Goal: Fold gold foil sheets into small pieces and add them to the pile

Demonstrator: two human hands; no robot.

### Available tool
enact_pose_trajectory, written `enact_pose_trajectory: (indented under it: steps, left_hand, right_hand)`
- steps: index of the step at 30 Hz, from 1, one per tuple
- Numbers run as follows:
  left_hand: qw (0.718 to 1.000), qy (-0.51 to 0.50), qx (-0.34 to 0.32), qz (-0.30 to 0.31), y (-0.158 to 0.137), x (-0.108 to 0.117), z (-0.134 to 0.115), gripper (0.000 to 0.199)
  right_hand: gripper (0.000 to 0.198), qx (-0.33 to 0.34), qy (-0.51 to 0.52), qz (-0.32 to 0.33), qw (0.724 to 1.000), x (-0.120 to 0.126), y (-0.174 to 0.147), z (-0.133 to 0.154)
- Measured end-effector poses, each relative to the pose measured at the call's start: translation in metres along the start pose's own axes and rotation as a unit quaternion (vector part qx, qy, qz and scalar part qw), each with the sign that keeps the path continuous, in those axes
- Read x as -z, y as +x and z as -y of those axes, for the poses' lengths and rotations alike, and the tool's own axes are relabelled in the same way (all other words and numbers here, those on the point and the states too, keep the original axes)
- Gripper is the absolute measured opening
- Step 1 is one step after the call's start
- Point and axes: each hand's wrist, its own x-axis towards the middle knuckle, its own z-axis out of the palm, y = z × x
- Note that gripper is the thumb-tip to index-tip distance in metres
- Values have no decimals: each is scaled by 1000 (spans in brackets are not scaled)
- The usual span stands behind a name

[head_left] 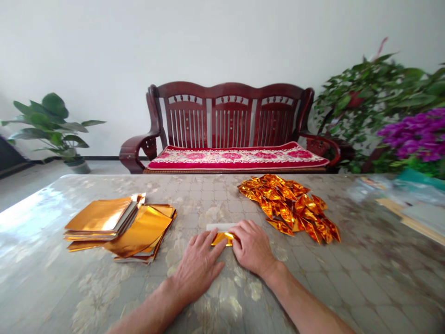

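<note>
A sheet of gold foil paper [223,239], partly folded, lies on the table in front of me, with a pale strip of its back showing along the far side. My left hand [201,262] rests at its left end, fingers stretched out and apart, the fingertips touching the paper. At the right end, my right hand [252,246] has its fingers curled together on the paper, covering that end. Left of my hands is a stack of flat gold foil sheets [120,225]. To the right lies a pile of folded foil ingots [288,204], shiny orange-gold with pointed ends.
The table [139,297] has a patterned, glossy cover. Plastic bags [370,188] and flat boards [417,220] lie at its right edge. Beyond it stands a wooden bench [229,116] with a red floral cushion [236,157]. Potted plants [52,123] and purple flowers [417,134] flank it.
</note>
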Motion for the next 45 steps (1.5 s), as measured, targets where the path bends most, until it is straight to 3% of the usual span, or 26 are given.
enact_pose_trajectory:
  steps: [13, 18, 30, 36, 41, 45]
  left_hand:
    - [1000, -6, 2, -1, -1, -3, 0, 54]
    - [1000, -9, -11, 1, -1, -4, 1, 55]
    - [999, -20, -28, 17, -9, 1, -2, 66]
    - [999, -40, -18, 22, -6, 4, -4, 52]
    - [992, -113, 60, -12, 3, 5, 1, 29]
    - [979, -164, 113, -42, 7, -3, 4, 39]
  right_hand:
    - [24, 28, -13, -2, 1000, -2, -1, 0]
    - [18, 31, -4, -10, 999, -5, -1, -3]
    - [16, -2, -15, -18, 1000, -1, 2, -2]
    - [15, 13, -35, -14, 999, -2, 3, -2]
    - [16, 7, -32, -8, 999, -1, 3, -2]
    - [15, 7, -22, -7, 1000, 0, 2, -1]
